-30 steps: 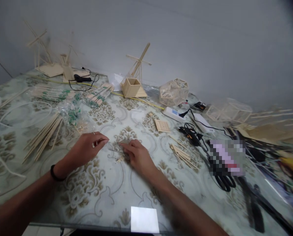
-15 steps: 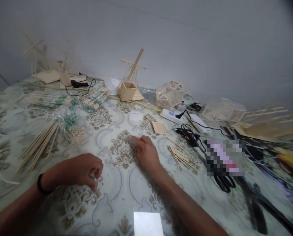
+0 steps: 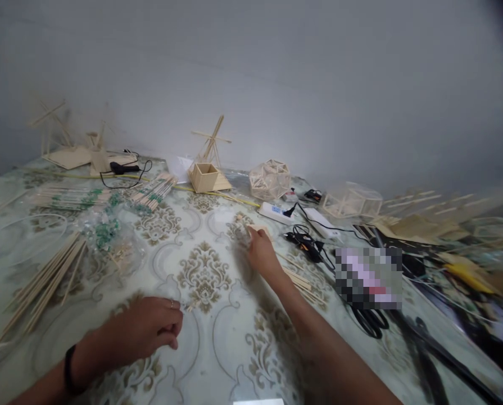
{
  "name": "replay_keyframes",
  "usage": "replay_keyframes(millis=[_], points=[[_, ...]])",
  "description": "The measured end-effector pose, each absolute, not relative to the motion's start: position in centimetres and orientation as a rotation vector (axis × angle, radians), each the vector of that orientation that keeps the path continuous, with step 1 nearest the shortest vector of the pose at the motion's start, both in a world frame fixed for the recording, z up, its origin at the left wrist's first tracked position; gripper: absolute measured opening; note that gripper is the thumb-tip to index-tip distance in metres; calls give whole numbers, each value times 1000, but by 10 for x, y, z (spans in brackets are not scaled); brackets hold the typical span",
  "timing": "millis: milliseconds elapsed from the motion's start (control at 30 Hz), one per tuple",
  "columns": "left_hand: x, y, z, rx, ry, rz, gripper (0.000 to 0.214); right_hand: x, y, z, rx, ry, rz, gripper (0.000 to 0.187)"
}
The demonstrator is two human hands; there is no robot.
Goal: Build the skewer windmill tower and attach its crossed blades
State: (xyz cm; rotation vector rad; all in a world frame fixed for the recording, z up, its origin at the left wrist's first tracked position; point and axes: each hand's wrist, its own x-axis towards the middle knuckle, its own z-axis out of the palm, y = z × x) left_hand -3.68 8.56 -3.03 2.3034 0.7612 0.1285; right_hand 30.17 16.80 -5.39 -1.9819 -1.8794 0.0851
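My right hand [image 3: 263, 252] reaches forward over the cloth, its fingers closed at a small square wooden panel [image 3: 261, 229]. The hand covers much of that panel, which lies flat. Near the front left my left hand [image 3: 152, 326] hovers low with curled fingers; whatever is between them, if anything, is hidden. A few tiny wood bits [image 3: 191, 307] lie just beyond its fingertips. Beside my right wrist is a small pile of short wooden sticks [image 3: 299, 280]. Farther back stands an open wooden box [image 3: 204, 178] in front of a stick frame with crossed arms [image 3: 212, 138].
Long sticks [image 3: 51, 278] and plastic bags with green print [image 3: 103, 228] lie left. At right are a power strip [image 3: 276, 212], a black corded tool [image 3: 306, 244], black-handled scissors [image 3: 369, 320] and a stick lattice ball [image 3: 270, 179]. More stick models stand along the wall.
My right hand has moved forward from the bare patterned cloth to the wooden panel. My left hand remains low at the front left, its fingers curled. The camera view has tilted slightly.
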Motion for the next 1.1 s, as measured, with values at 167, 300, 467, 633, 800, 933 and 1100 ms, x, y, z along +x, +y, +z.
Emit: replay_keyframes(millis=[167, 300, 467, 633, 800, 933, 1100], points=[[-24, 87, -39, 2441, 862, 253, 17, 270, 183, -59, -2023, -1938, 78, 61], [-23, 85, -40, 2456, 915, 439, 24, 247, 163, -60, -1986, -2043, 97, 62], [-25, 83, -36, 2489, 885, 495, 33, 243, 131, -62, -1925, -2137, 135, 67], [-26, 83, -34, 2474, 983, 435, 27, 246, 114, -66, -1783, -2116, 209, 54], [-33, 85, -38, 2517, 983, 583, 34, 257, 109, -62, -1615, -2047, 331, 51], [-36, 87, -34, 2470, 983, 591, 28, 297, 112, -45, -1674, -1966, 361, 49], [-35, 87, -28, 2474, 962, 540, 30, 342, 91, -46, -1799, -1921, 351, 51]])
